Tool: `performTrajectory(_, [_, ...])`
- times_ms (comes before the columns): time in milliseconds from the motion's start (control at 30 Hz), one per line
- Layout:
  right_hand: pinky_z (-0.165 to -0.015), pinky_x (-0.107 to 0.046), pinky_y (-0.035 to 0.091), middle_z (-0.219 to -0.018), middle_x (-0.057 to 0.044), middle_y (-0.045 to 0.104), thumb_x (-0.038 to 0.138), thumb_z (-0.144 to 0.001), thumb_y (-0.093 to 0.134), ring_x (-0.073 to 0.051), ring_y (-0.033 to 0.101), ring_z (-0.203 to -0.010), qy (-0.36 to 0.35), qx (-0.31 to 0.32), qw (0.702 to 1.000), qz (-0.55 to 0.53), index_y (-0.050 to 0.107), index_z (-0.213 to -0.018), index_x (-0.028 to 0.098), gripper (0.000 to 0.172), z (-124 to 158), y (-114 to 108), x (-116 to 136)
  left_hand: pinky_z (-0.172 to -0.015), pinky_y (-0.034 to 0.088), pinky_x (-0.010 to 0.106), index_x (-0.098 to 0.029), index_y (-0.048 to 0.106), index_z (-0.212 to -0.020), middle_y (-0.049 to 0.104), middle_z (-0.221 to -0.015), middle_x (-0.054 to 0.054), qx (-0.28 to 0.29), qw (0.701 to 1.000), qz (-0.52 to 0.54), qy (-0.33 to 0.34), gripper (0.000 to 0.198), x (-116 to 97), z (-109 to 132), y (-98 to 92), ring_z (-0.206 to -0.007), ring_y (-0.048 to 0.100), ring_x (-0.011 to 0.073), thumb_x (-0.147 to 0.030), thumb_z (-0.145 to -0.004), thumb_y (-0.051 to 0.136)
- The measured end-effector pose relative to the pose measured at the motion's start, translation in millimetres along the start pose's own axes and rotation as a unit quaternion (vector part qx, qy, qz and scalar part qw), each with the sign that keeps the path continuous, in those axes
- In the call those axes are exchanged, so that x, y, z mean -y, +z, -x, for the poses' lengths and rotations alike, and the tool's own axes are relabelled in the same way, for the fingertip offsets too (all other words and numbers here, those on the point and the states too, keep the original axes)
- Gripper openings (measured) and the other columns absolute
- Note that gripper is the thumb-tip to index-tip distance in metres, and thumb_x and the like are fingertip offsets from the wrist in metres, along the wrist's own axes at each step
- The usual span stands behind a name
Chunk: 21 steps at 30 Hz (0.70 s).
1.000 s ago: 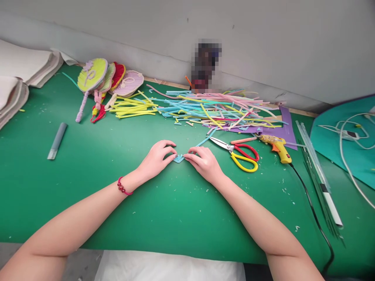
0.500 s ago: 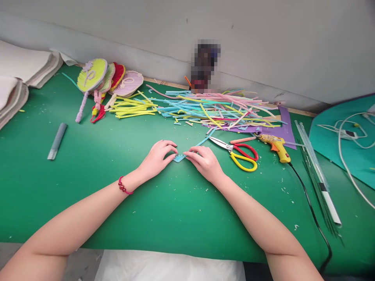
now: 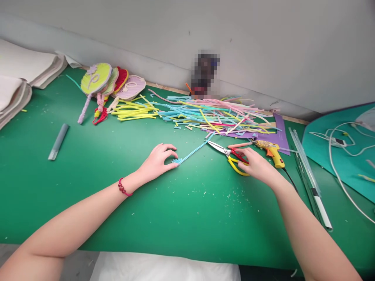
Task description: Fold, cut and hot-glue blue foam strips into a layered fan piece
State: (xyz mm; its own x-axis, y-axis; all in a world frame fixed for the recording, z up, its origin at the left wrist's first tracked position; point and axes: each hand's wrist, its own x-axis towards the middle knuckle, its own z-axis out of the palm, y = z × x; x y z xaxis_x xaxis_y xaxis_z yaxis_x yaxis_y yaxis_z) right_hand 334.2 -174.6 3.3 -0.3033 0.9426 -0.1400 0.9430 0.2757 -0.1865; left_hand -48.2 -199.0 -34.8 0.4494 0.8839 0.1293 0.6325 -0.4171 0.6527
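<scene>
Desk (image 3: 117, 226): green top, pale scraps scattered from the middle toward the right. Its far edge meets a plain grey wall (image 3: 123, 27); a pixelated object (image 3: 204, 74) stands there, its nature unreadable.

Left hand (image 3: 156, 162): at the middle of the desk, thumb and fingers pinching the folded end of a blue strip (image 3: 195, 149). The strip's straight length slants toward the far edge, ending by the scissors' tips.

Right hand (image 3: 254, 166): right of the middle, fingers at the red and yellow handles of the scissors (image 3: 219, 147); whether they are closed around them cannot be told. Blades point to the far left.

Along the far edge: white sheets (image 3: 26, 62) in the left corner, round fans (image 3: 96, 78) overlapping, then a heap of coloured strips (image 3: 211, 113), partly over a purple sheet (image 3: 281, 128). Toward the right edge: a yellow glue gun (image 3: 271, 149) and a teal board (image 3: 318, 150) bearing a white cable (image 3: 331, 152).
</scene>
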Motion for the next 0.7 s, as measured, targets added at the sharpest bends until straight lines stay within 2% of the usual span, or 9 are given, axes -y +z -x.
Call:
performTrajectory(133, [-0.084,-0.037,0.047,-0.111,-0.014,0.060,0.026,-0.073,0.053,-0.029,0.056,-0.105,0.004,0.040,0.998,0.037,0.052,-0.112,0.016,0.040,-4.8,2.0,1.8,-0.115,0.022,0.050,-0.023,0.061,-0.098,0.054,-0.126,0.007,0.014,1.000,0.001,0.005,0.025,3.6,1.2,0.2,-0.121,0.049,0.0230,-0.040,-0.081,0.065])
performTrajectory(233, [-0.075,-0.035,0.046,-0.099,-0.012,0.060,0.026,-0.071,0.055,-0.027,0.058,-0.092,0.065,0.054,0.994,0.065,0.052,-0.098,0.017,0.029,-8.8,3.9,7.0,-0.115,0.022,0.050,-0.023,0.061,-0.098,0.053,-0.126,0.007,0.014,1.000,0.000,0.008,0.022,4.4,1.7,0.3,-0.121,0.049,0.0224,-0.036,-0.081,0.065])
performTrajectory(367, [-0.065,-0.030,0.044,-0.096,-0.008,0.059,0.030,-0.070,0.057,-0.021,0.058,-0.077,0.124,0.054,0.991,0.019,0.048,-0.089,0.020,0.023,-6.6,1.5,6.8,-0.114,0.023,0.050,-0.023,0.061,-0.097,0.054,-0.125,0.007,0.008,1.000,0.002,0.007,0.019,4.2,1.7,0.6,-0.120,0.049,0.0225,-0.035,-0.082,0.064])
performTrajectory(500, [-0.063,-0.029,0.042,-0.093,-0.006,0.060,0.036,-0.072,0.059,-0.019,0.057,-0.075,0.146,0.027,0.989,-0.024,0.049,-0.093,0.020,0.027,5.3,-9.3,-4.2,-0.114,0.023,0.051,-0.023,0.061,-0.097,0.054,-0.125,0.007,0.004,1.000,0.006,0.009,0.019,5.0,1.9,1.4,-0.120,0.049,0.0225,-0.036,-0.082,0.063])
performTrajectory(600, [-0.059,-0.028,0.040,-0.083,-0.004,0.060,0.051,-0.071,0.063,-0.018,0.054,-0.069,0.163,0.000,0.986,-0.041,0.049,-0.086,0.021,0.036,14.4,-16.0,-10.4,-0.114,0.023,0.051,-0.024,0.061,-0.097,0.054,-0.125,0.006,0.003,1.000,0.007,0.010,0.019,5.3,2.2,2.1,-0.120,0.049,0.0224,-0.037,-0.083,0.062])
performTrajectory(700, [-0.057,-0.028,0.038,-0.072,-0.001,0.057,0.064,-0.069,0.062,-0.016,0.049,-0.064,0.155,0.041,0.982,-0.099,0.047,-0.080,0.022,0.046,19.3,-18.0,-5.4,-0.114,0.023,0.050,-0.023,0.061,-0.097,0.054,-0.124,0.006,0.002,1.000,0.003,0.010,0.019,5.5,2.1,2.5,-0.120,0.050,0.0223,-0.038,-0.084,0.061])
